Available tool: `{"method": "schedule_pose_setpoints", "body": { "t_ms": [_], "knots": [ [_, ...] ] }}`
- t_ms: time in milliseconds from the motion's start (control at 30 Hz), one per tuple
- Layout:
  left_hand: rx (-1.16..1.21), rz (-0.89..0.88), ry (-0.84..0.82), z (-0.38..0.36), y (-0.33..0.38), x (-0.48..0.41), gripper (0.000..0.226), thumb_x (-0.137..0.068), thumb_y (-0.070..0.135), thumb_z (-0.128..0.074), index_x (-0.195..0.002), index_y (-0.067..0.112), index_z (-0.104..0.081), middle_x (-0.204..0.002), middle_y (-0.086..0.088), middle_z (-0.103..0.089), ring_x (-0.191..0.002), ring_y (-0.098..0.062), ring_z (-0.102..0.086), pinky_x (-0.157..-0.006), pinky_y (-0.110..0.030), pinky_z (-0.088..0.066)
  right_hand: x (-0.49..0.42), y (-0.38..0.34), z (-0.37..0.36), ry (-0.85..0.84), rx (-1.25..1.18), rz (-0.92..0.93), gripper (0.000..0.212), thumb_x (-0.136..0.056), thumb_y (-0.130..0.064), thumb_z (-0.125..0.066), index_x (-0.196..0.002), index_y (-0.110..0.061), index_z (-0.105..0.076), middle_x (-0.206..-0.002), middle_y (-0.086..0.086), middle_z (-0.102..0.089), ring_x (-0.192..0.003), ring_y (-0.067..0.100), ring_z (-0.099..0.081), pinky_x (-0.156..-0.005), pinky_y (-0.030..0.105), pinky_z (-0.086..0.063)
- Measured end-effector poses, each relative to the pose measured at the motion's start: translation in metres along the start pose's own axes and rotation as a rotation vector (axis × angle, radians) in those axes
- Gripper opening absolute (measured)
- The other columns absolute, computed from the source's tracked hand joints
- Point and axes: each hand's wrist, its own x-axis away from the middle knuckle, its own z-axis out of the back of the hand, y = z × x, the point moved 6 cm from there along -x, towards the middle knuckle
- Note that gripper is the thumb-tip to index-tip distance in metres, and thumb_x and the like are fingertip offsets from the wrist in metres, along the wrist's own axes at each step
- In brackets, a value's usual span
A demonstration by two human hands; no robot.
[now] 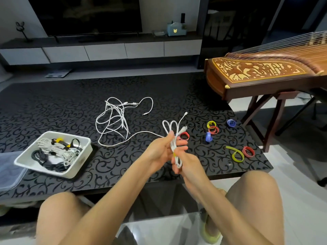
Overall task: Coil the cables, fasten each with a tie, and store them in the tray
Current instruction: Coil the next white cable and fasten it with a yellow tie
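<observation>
Both hands are closed on a folded white cable (174, 145) held above the desk (53, 106): the left hand (162, 149) grips its middle, the right hand (187, 165) pinches its lower end. The bundle's long axis runs away from the person, loops pointing toward the far side. A loose tail trails left. The tray (76, 167) sits well left of the hands; coloured ties (212, 129) lie to their right.

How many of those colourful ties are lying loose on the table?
7: a yellow and red pair, two blue, one red beside the hands, and an uncurled yellow with a red nearest the edge. The hands may hide more.
</observation>
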Motion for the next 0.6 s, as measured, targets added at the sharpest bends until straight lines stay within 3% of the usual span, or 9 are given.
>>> {"method": "schedule_pose_setpoints", "body": {
  "t_ms": [67,100,167,267,300,367,433,500,600],
  "knots": [
    [0.166,-0.04,0.032,-0.001,-0.001,-0.004,0.03,-0.099,0.03,-0.044,-0.09,0.004,-0.057,-0.071,-0.005,-0.066,-0.07,-0.019,-0.068,-0.069,-0.031,-0.058,0.001,0.003,0.003,-0.151,0.124,-0.005,0.043,-0.099,-0.037,-0.043,-0.075,-0.011,-0.067,-0.056,0.006,-0.065,-0.051,0.012,-0.055,-0.056,0.022,-0.043],
    [0.194,-0.054,0.039,-0.003,-0.001,-0.007,0.027,-0.099,0.026,-0.045,-0.084,0.006,-0.054,-0.067,-0.005,-0.06,-0.066,-0.019,-0.066,-0.066,-0.029,-0.058,0.0,0.004,0.017,-0.144,0.214,0.009,0.048,-0.098,-0.046,-0.038,-0.081,-0.016,-0.07,-0.064,0.007,-0.07,-0.056,0.012,-0.059,-0.059,0.021,-0.044],
    [0.195,-0.101,0.075,0.002,0.004,-0.012,0.024,-0.099,0.023,-0.046,-0.08,0.009,-0.048,-0.06,-0.002,-0.055,-0.057,-0.015,-0.061,-0.062,-0.028,-0.058,-0.006,-0.003,0.067,0.112,0.481,0.129,0.055,-0.093,-0.057,-0.037,-0.086,-0.015,-0.072,-0.073,0.007,-0.071,-0.063,0.014,-0.062,-0.062,0.026,-0.046],
    [0.141,-0.123,0.105,0.008,0.008,-0.016,0.024,-0.099,0.024,-0.047,-0.078,0.013,-0.045,-0.053,0.003,-0.051,-0.045,-0.011,-0.053,-0.059,-0.027,-0.056,-0.011,-0.022,0.149,0.655,1.271,0.268,0.042,-0.093,-0.048,-0.045,-0.082,-0.014,-0.068,-0.074,0.003,-0.064,-0.078,0.027,-0.062,-0.064,0.034,-0.04],
    [0.12,-0.122,0.101,0.008,0.009,-0.017,0.023,-0.098,0.025,-0.048,-0.079,0.014,-0.043,-0.052,0.004,-0.049,-0.044,-0.011,-0.05,-0.058,-0.027,-0.055,-0.015,-0.024,0.165,0.732,1.465,0.215,0.037,-0.092,-0.045,-0.048,-0.085,-0.015,-0.069,-0.082,0.004,-0.065,-0.085,0.029,-0.061,-0.068,0.035,-0.039],
    [0.092,-0.125,0.089,0.006,0.007,-0.018,0.02,-0.097,0.027,-0.05,-0.084,0.017,-0.041,-0.053,0.005,-0.045,-0.044,-0.01,-0.045,-0.058,-0.027,-0.054,-0.028,-0.019,0.182,0.721,1.677,0.04,0.035,-0.091,-0.045,-0.05,-0.096,-0.016,-0.069,-0.1,0.005,-0.065,-0.097,0.029,-0.057,-0.078,0.035,-0.04],
    [0.077,-0.121,0.095,0.002,0.005,-0.016,0.017,-0.097,0.03,-0.052,-0.089,0.019,-0.041,-0.052,0.005,-0.042,-0.043,-0.009,-0.042,-0.056,-0.025,-0.052,-0.038,-0.013,0.185,0.631,1.787,-0.066,0.029,-0.093,-0.039,-0.05,-0.101,-0.017,-0.067,-0.108,0.004,-0.063,-0.103,0.027,-0.055,-0.082,0.033,-0.04],
    [0.055,-0.1,0.107,-0.002,0.004,-0.012,0.016,-0.096,0.03,-0.053,-0.089,0.019,-0.042,-0.05,0.006,-0.038,-0.041,-0.007,-0.035,-0.046,-0.021,-0.042,-0.043,-0.013,0.178,0.585,1.757,-0.042,0.016,-0.093,-0.022,-0.051,-0.095,-0.015,-0.065,-0.105,0.005,-0.063,-0.097,0.028,-0.057,-0.076,0.032,-0.041],
    [-0.031,-0.04,0.075,-0.004,0.005,-0.003,0.019,-0.092,0.035,-0.056,-0.088,0.018,-0.048,-0.05,0.006,-0.031,-0.04,-0.007,-0.027,-0.039,-0.018,-0.031,-0.035,-0.019,0.154,0.55,1.258,0.213,0.015,-0.092,-0.016,-0.055,-0.077,-0.014,-0.057,-0.086,0.004,-0.059,-0.074,0.023,-0.053,-0.063,0.031,-0.038]
  ]
}}
